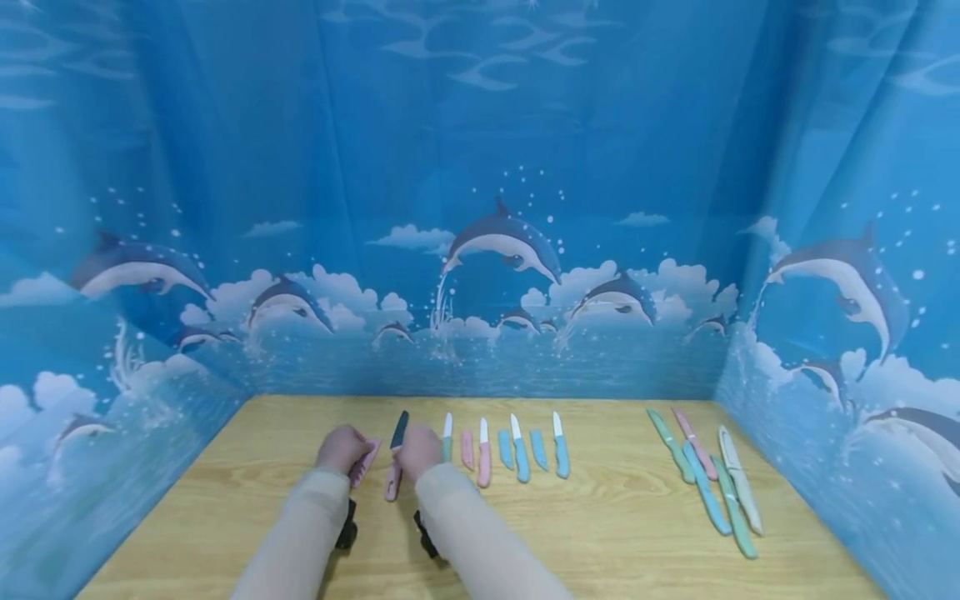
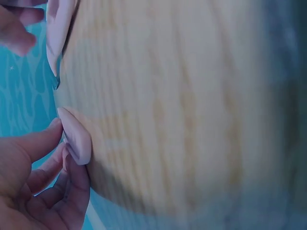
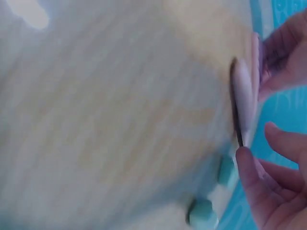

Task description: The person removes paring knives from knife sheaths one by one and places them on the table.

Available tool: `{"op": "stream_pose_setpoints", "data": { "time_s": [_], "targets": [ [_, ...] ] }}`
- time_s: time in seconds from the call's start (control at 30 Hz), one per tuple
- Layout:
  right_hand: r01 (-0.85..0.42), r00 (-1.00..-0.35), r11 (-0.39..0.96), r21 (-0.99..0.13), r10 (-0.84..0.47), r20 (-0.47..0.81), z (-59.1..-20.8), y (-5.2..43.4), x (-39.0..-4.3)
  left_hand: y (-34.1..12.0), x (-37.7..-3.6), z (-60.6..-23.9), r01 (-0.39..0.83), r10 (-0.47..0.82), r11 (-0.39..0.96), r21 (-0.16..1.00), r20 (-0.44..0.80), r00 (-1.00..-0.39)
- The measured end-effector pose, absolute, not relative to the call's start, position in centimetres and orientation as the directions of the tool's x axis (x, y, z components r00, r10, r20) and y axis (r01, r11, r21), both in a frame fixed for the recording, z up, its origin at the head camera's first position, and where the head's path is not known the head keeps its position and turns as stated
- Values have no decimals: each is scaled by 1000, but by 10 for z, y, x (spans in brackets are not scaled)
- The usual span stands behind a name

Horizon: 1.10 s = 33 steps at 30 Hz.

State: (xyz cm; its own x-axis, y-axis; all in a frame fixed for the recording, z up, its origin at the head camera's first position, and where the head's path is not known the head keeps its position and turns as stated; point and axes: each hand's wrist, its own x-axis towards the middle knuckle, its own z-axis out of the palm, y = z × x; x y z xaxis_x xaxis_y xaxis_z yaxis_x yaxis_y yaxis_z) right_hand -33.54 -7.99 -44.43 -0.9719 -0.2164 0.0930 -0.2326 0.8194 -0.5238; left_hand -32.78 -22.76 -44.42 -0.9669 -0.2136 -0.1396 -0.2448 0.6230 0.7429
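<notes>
- Left hand [image 1: 345,448]: thumb and fingers closed in a pinch on a pink sheath [image 1: 365,463], held near the table [image 1: 600,533]. I judge it light, stiff plastic, perhaps slick; best gripped by its flat sides, clear of the mouth.
- Between the hands: dark-bladed knife [image 1: 400,431], blade pointing away from the person, pink handle [image 1: 392,483] nearer. Likely light and rigid, smooth in the grip. I'd take it by the middle of the handle, fingers off the edge.
- Right hand [image 1: 418,454]: from the right wrist I see thumb and forefinger well spread, one fingertip at the knife's end. I make out no firm hold; how hard it touches I can't tell.
- Just beyond the right hand, to its right: a green-handled knife [image 1: 447,425], its handle partly hidden by that hand.
- Further right of it, in a row: a short pink sheath [image 1: 467,450], a pink-handled knife [image 1: 483,458], then two blue sheaths [image 1: 506,450] alternating with two blue-handled knives [image 1: 522,468]. Pale blades look thin; possibly brittle, so handles only.
- Well apart, far right of both hands: a loose cluster of what look like closed knives [image 1: 707,487] in green, pink, blue and cream.
</notes>
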Motion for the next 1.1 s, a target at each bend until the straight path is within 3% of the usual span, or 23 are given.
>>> {"op": "stream_pose_setpoints", "data": {
  "time_s": [0.17, 0.4, 0.73, 0.93, 1.1],
  "targets": [
    [-213, -971, 793, -570, -235, 37, -430, -59, -335, -230, -326, -447, -239, -202, 632, 738, -141, -969],
    [-168, -985, 876, -451, -137, 100, -417, -10, -348, -233, -322, -444, -251, -209, 634, 732, -151, -966],
    [0, -997, 902, -432, 33, 68, -425, 142, -360, -228, -328, -443, -202, -179, 725, 658, -104, -978],
    [77, -995, 903, -422, 95, 22, -438, 236, -353, -230, -326, -443, -201, -172, 698, 687, -112, -979],
    [55, -996, 946, -319, 75, 51, -442, 289, -344, -231, -324, -443, -212, -176, 685, 697, -124, -977]
  ]
}}
